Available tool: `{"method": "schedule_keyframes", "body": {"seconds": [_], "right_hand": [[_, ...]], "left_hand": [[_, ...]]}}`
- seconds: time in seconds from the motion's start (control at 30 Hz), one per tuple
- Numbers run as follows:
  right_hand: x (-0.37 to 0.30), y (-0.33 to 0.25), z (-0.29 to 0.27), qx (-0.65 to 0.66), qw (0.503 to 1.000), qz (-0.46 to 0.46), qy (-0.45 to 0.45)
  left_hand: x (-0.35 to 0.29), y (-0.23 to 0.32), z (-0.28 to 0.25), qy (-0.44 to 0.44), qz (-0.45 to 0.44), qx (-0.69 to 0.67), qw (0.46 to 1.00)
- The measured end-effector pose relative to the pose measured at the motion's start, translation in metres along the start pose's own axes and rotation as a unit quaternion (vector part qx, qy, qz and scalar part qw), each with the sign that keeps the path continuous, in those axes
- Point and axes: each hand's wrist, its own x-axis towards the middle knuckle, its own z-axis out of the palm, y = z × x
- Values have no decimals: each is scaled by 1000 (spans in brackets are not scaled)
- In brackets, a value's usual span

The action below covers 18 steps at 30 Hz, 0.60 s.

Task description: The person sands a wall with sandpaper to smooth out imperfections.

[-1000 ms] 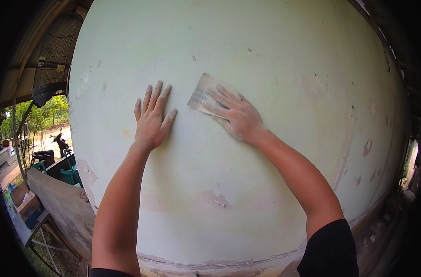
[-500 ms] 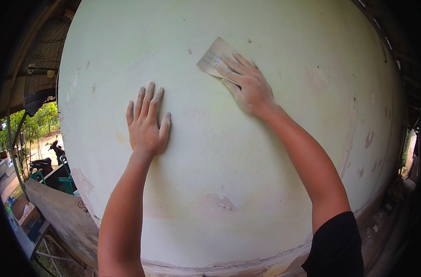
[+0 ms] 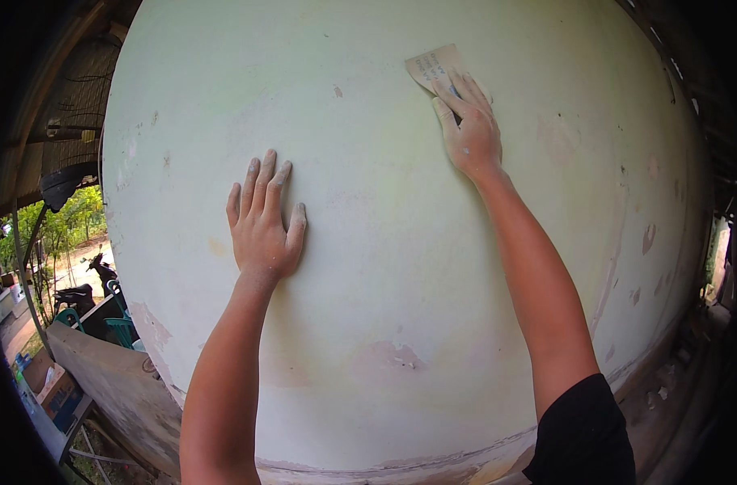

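A pale green wall (image 3: pixel 360 267) with worn, chipped patches fills most of the view. My left hand (image 3: pixel 265 222) lies open against it, left of the middle, fingers spread and holding nothing. Higher up and to the right, my right hand (image 3: pixel 469 125) presses a sheet of sandpaper (image 3: pixel 435 65) to the wall. The sheet's tan back, with blue print, faces me and sticks out beyond the fingertips; the rest is hidden under the fingers. Pale dust coats the fingers of both hands.
On the left, a low wall (image 3: pixel 114 372) runs past green chairs (image 3: pixel 121 330) and a motorbike (image 3: pixel 77 297). A cardboard box (image 3: pixel 51 386) stands on a table at the lower left. A dark cage-like thing (image 3: pixel 73 121) hangs at the upper left.
My right hand has slid the sandpaper up and to the right across the wall, and the sheet has turned. My left hand keeps nearly the same place on the wall.
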Motion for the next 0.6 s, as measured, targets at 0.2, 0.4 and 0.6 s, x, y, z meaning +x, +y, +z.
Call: {"method": "schedule_keyframes", "body": {"seconds": [0.2, 0.4, 0.6], "right_hand": [[-84, -49, -21, 64, 915, -300, -261], [-9, -11, -20, -15, 946, -259, -195], [-37, -64, 19, 0, 999, -29, -45]], "left_hand": [[-6, -9, -4, 8, 6, 4, 1000], [-7, -4, -8, 0, 6, -11, 1000], [-19, -17, -12, -24, 23, -30, 999]]}}
